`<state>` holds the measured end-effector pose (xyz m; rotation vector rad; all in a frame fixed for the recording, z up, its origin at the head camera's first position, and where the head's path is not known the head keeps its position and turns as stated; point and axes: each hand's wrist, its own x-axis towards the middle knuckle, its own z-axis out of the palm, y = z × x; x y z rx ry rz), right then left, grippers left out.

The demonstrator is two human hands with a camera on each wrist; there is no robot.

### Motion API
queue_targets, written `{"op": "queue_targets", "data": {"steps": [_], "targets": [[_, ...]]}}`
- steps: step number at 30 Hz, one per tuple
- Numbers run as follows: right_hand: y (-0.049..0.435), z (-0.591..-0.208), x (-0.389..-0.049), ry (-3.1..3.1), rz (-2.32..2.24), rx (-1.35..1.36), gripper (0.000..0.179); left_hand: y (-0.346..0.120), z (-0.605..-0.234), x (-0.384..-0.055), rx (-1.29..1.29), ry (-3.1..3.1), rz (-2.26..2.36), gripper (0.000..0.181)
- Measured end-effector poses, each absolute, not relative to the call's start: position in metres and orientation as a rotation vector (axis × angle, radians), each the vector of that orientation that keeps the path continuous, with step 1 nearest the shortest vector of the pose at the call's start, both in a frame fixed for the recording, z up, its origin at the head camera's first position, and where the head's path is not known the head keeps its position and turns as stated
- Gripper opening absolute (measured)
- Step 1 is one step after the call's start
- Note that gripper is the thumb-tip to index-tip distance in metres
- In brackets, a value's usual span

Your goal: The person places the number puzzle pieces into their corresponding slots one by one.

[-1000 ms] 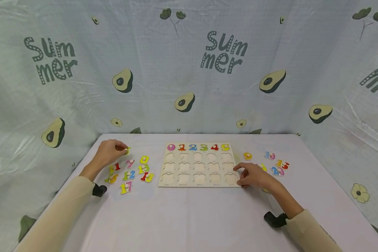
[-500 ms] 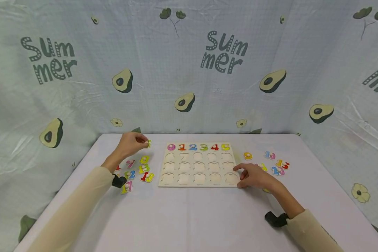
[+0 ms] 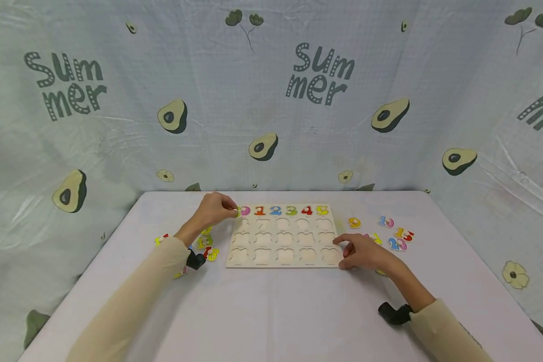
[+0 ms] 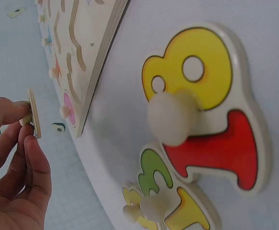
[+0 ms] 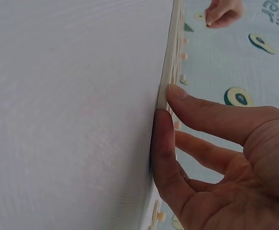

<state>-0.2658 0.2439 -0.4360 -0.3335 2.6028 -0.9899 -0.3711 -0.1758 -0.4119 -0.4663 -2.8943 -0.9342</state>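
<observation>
My left hand is over the far left corner of a wooden number puzzle board. Thumb and fingertips pinch a puzzle piece by its knob; the left wrist view shows it edge-on, so its number is hidden. In the head view its yellow-green edge overlaps the pink 0. Pieces 0 to 5 fill the board's back row, and the rows in front are bare recesses. At the near right corner my right hand holds the board's edge between thumb and finger.
Loose number pieces lie left of the board, partly hidden by the left forearm, among them an 18 and a 13. Right of it are a 9, 10, 15 and 20. A printed cloth hangs behind the table.
My left hand has carried the pinched piece rightward from the left-hand pieces to the board's far left corner. The right hand has stayed at the board's edge.
</observation>
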Motion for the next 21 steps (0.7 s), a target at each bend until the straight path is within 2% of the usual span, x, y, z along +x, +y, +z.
{"op": "queue_targets", "data": {"steps": [21], "targets": [[0.243, -0.434, -0.264, 2.601, -0.997, -0.328, 0.058, -0.159, -0.431, -0.374, -0.494, -3.05, -0.917, 0.01]]}}
